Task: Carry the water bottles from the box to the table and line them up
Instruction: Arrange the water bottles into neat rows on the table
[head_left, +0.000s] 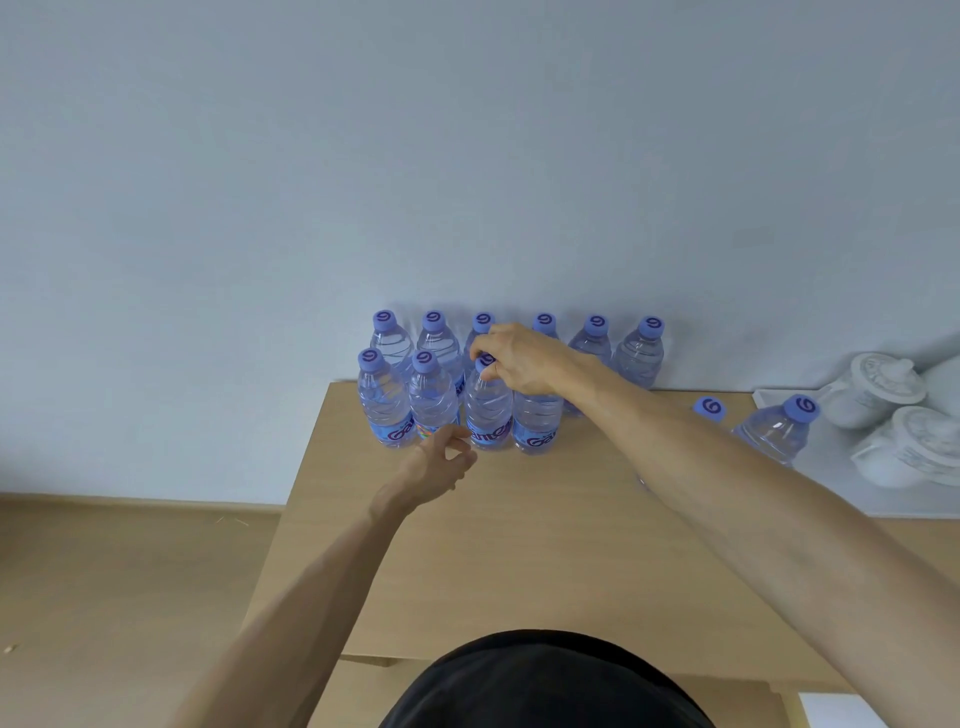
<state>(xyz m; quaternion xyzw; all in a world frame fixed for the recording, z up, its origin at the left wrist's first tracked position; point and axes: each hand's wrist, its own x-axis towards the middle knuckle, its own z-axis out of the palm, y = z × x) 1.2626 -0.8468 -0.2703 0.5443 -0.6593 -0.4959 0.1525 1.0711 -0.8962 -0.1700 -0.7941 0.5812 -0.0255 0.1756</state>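
Left hand (441, 462) open, bottle (487, 410) upright, cap up

The right grip (511, 361) pinches the cap of a front-row bottle (487, 410) on the bench (519, 545); the left grip (441, 462) hovers loose-fingered just below it. Six more bottles (641, 353) stand behind along the wall.

Each bottle cap (384, 320) carries a dark swirl mark like a "G" or "6". The front-row labels show purple lettering, only partly legible: "Ga" on the leftmost bottle (385, 410), roughly "ant" on the third bottle (488, 410), "Ga" on the fourth bottle (537, 423). The full brand name cannot be made out.
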